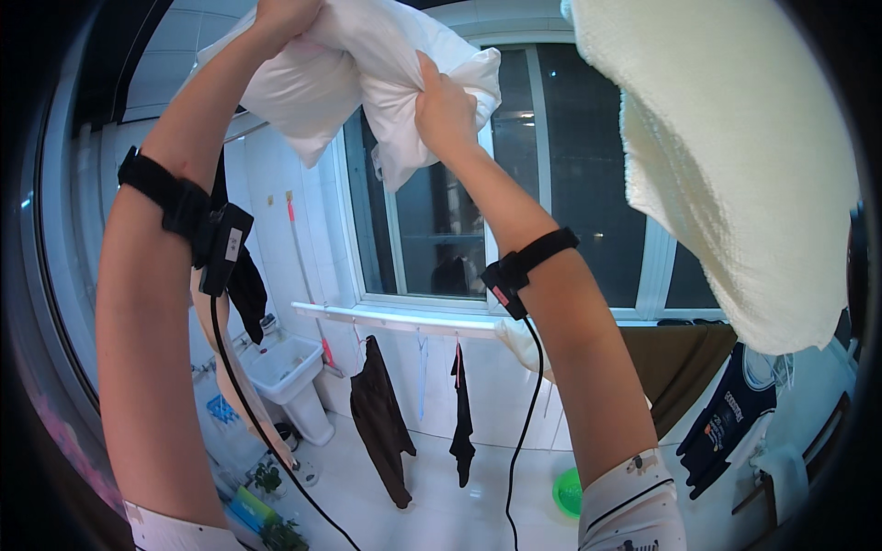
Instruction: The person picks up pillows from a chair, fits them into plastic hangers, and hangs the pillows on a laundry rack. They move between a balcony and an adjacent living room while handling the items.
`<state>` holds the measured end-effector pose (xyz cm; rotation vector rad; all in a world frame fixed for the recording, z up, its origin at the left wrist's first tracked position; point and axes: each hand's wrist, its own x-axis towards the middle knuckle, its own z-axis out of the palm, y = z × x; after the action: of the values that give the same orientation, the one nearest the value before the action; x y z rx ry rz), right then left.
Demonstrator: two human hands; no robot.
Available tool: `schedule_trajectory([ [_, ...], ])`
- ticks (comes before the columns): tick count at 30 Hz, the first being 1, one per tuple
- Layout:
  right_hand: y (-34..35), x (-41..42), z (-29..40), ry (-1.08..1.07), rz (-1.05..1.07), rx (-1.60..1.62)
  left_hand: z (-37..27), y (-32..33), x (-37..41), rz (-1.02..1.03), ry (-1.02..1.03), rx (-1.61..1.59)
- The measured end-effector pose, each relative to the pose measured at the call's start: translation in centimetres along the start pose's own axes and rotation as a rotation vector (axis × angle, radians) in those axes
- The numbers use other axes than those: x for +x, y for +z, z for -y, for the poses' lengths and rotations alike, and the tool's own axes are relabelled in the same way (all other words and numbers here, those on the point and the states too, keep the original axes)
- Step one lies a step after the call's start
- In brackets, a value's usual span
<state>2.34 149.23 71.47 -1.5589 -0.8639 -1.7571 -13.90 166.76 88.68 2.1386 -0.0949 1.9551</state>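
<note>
High at the top of the view, my left hand (289, 17) grips a soft white pillow (303, 103), partly cut off by the picture's edge. My right hand (444, 110) pinches the bunched fabric on the pillow's right side, its thumb pointing up. Pointed corners of the pillow hang below both hands, in front of the window (448, 220). A thin metal rod (247, 132) shows just under the pillow at the left; whether they touch is hidden. Each forearm wears a black strap with a small cabled device.
A cream fleece blanket (744, 151) hangs close at the right. Below, a white rail (413, 320) carries dark garments (379, 420) and a brown cloth (668, 372). A pedestal sink (286, 368) stands left; a green basin (568, 492) sits on the floor.
</note>
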Motion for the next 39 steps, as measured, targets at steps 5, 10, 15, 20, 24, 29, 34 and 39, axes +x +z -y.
schedule_trajectory([
  [5,1.9,-1.5,-1.0,0.003,-0.021,-0.014,-1.0,0.8,-4.6,0.012,-0.055,-0.076],
  [10,2.2,-2.9,-0.2,-0.002,-0.029,0.052,3.4,2.2,-4.8,0.004,0.097,-0.179],
  [15,0.6,-1.0,0.4,-0.079,-0.075,-0.075,2.7,0.7,-4.5,-0.094,0.129,-0.223],
  [20,-1.2,1.3,1.5,-0.113,-0.142,-0.133,1.5,-0.9,-3.5,-0.201,0.134,-0.233],
  [24,-1.7,3.1,2.7,-0.049,-0.159,-0.054,0.4,-1.7,-0.5,-0.084,0.06,-0.22],
  [29,-2.6,3.1,2.2,0.011,-0.014,-0.063,0.1,-1.1,-0.7,0.0,0.004,-0.224],
  [34,-3.0,2.4,2.3,0.036,0.048,-0.083,1.8,0.4,-0.4,-0.001,0.109,-0.246],
  [39,-4.2,1.7,2.5,0.045,0.099,-0.152,2.6,1.4,-1.3,0.031,0.051,-0.303],
])
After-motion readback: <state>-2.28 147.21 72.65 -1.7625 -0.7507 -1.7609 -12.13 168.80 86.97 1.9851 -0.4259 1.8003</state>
